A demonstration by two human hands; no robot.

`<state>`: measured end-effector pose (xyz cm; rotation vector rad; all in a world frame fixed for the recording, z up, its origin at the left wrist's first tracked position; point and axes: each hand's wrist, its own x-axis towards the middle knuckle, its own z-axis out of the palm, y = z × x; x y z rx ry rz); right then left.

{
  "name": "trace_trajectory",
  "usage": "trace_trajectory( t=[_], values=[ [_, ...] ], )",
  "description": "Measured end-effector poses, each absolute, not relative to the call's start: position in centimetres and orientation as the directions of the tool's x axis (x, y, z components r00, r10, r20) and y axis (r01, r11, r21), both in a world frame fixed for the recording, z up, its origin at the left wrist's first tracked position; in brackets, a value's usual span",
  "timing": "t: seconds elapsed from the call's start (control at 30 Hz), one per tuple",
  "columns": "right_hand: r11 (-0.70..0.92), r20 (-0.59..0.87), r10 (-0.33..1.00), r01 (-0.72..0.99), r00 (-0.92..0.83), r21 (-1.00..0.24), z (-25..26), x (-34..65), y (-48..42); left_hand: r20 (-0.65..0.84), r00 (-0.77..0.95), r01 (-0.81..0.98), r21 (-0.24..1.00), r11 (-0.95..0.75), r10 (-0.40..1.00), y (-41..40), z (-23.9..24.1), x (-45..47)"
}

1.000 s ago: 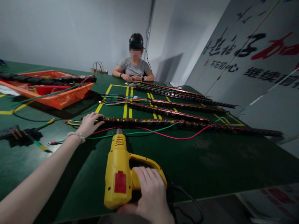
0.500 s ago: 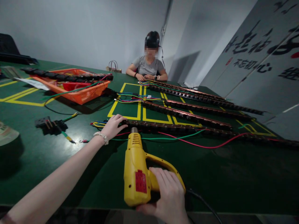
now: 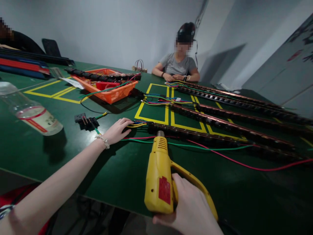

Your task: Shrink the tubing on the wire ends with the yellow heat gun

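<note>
My right hand (image 3: 189, 209) is wrapped round the handle of a yellow heat gun (image 3: 158, 178), whose nozzle points away from me at a long dark power strip (image 3: 195, 133) lying across the green table (image 3: 117, 169). My left hand (image 3: 116, 130) reaches out over the table, fingers curled on the bundle of coloured wires (image 3: 137, 124) at the strip's left end. A bead bracelet sits on that wrist. Red and green wires (image 3: 220, 150) trail along the table in front of the strip.
Several more long strips (image 3: 232, 111) lie farther back over yellow floor-tape markings. An orange basket (image 3: 110, 88) with parts stands at the back left, a black plug piece (image 3: 85, 121) lies near my left hand, and a clear bottle (image 3: 31, 112) stands at left. A person (image 3: 179, 63) sits across the table.
My view has swung left, bringing the bottle into sight. My left hand slid from the strip's end onto the wire bundle. The right hand still holds the heat gun.
</note>
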<state>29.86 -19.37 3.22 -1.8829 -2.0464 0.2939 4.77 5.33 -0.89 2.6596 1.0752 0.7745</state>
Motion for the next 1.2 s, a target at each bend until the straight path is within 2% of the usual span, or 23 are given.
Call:
trace_trajectory(
  t=[0.2, 0.3, 0.43, 0.57, 0.7, 0.8, 0.87, 1.03, 1.2],
  values=[
    [0.183, 0.252, 0.961, 0.946, -0.115, -0.266, 2.1, 28.3, -18.9, 0.369, 0.579, 0.685, 0.264, -0.679, 0.727, 8.4, -1.0, 1.5],
    [0.244, 0.332, 0.926, 0.955, -0.178, -0.167, 2.2, 28.1, -18.7, 0.415, 0.519, 0.739, 0.222, -0.636, 0.748, 9.0, -0.7, 0.2],
    [0.309, 0.407, 0.879, 0.947, -0.249, -0.088, 1.6, 27.9, -18.6, 0.393, 0.591, 0.688, 0.21, -0.695, 0.704, 8.2, -0.5, 0.9],
    [0.288, 0.367, 0.904, 0.946, -0.219, -0.146, 1.0, 26.8, -18.2, 0.357, 0.607, 0.692, 0.203, -0.693, 0.71, 7.5, -0.4, 1.8],
    [0.279, 0.31, 0.928, 0.939, -0.209, -0.202, 1.1, 25.4, -17.3, 0.443, 0.572, 0.687, 0.201, -0.698, 0.69, 7.2, 0.0, 1.5],
    [0.285, 0.306, 0.927, 0.938, -0.217, -0.199, 1.2, 24.8, -16.6, 0.491, 0.56, 0.684, 0.182, -0.707, 0.668, 6.5, 0.7, 1.5],
    [0.293, 0.306, 0.924, 0.938, -0.228, -0.187, 1.1, 24.6, -16.3, 0.447, 0.575, 0.687, 0.192, -0.701, 0.685, 5.9, 1.1, 1.6],
    [0.279, 0.287, 0.935, 0.929, -0.206, -0.242, 1.0, 24.5, -15.9, 0.187, 0.601, 0.688, 0.374, -0.622, 0.777, 5.6, 1.2, 1.8],
    [0.333, 0.24, 0.937, 0.861, -0.255, -0.383, 2.4, 25.6, -15.5, 0.188, 0.494, 0.684, 0.518, -0.513, 0.849, 6.5, 0.2, 1.7]
  ],
)
